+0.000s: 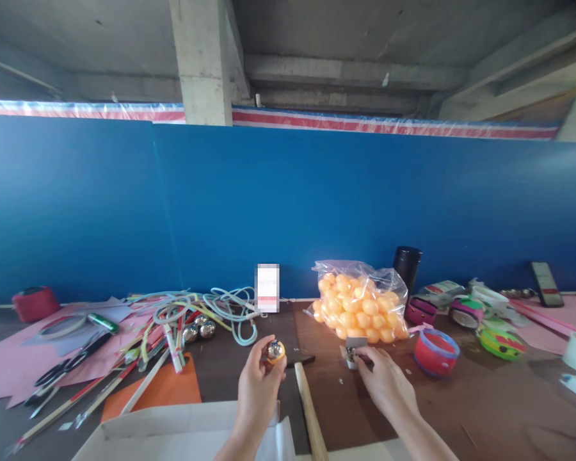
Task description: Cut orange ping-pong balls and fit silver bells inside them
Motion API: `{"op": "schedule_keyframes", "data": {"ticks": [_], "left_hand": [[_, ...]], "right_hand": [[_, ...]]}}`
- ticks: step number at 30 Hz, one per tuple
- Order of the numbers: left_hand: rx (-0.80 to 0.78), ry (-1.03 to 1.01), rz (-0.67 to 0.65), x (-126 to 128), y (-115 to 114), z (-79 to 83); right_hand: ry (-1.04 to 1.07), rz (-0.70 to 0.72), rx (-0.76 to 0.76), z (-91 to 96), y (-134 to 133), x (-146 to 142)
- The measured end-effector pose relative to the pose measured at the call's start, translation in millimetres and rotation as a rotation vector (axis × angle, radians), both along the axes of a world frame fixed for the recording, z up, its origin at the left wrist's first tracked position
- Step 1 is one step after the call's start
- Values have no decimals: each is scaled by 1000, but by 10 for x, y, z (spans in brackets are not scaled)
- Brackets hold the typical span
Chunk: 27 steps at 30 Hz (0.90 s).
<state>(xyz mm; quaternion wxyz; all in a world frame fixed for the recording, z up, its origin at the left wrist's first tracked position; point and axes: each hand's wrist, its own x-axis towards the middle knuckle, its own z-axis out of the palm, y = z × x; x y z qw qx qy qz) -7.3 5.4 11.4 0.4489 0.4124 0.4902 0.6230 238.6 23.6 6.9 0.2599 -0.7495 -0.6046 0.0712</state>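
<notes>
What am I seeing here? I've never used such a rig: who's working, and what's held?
There's no machine here: a camera worn on a person's head looks forward and down at their bare hands. The left hand holds a round silver-and-orange piece. The right hand is at a small open box; its grip is unclear. On the table are a wooden-handled hammer between the hands, a clear bag of orange balls behind, and pale cords toward the left.

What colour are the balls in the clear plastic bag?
The balls are orange, seen best in the head view.
</notes>
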Motion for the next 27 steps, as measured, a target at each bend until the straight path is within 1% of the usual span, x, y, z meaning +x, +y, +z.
{"op": "schedule_keyframes", "data": {"ticks": [10,16,22,27], "left_hand": [[-6,38,0,6,-11,9],[-6,-8,7,6,3,-9],[2,4,-11,18,-14,12],[-6,2,-2,23,-1,-9]], "right_hand": [[2,11,28,-57,35,29],[10,23,21,-50,34,24],[4,26,32,-42,59,16],[2,25,38,-65,64,19]]}}
